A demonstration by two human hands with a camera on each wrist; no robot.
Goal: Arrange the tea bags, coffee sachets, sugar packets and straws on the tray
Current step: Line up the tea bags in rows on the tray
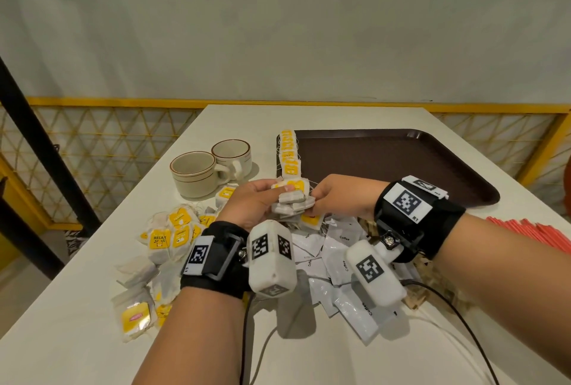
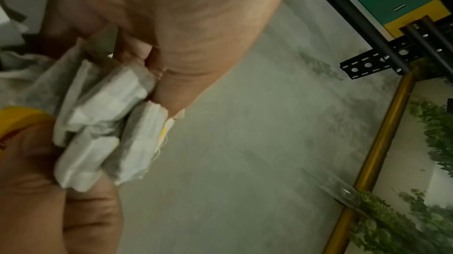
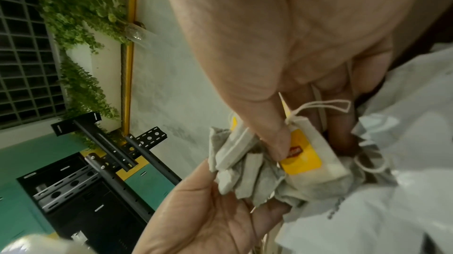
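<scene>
Both hands meet over the table's middle around a bunch of tea bags (image 1: 290, 199). My left hand (image 1: 256, 199) grips the bunch, thumb on top; in the left wrist view the white tea bags (image 2: 98, 122) sit between its fingers. My right hand (image 1: 333, 196) pinches a yellow-tagged tea bag (image 3: 306, 153) from the right side. A row of yellow-tagged tea bags (image 1: 289, 152) lies along the left edge of the dark brown tray (image 1: 401, 162). Loose tea bags (image 1: 167, 239) are heaped at the left, white coffee sachets (image 1: 340, 261) under my wrists, red straws (image 1: 531, 233) at the right.
Two cream cups (image 1: 197, 173) with brown stripes stand left of the tray. Brown packets (image 1: 417, 295) lie under my right wrist, partly hidden. Cables (image 1: 463, 323) trail across the near table. A yellow lattice railing (image 1: 92, 143) runs behind the table.
</scene>
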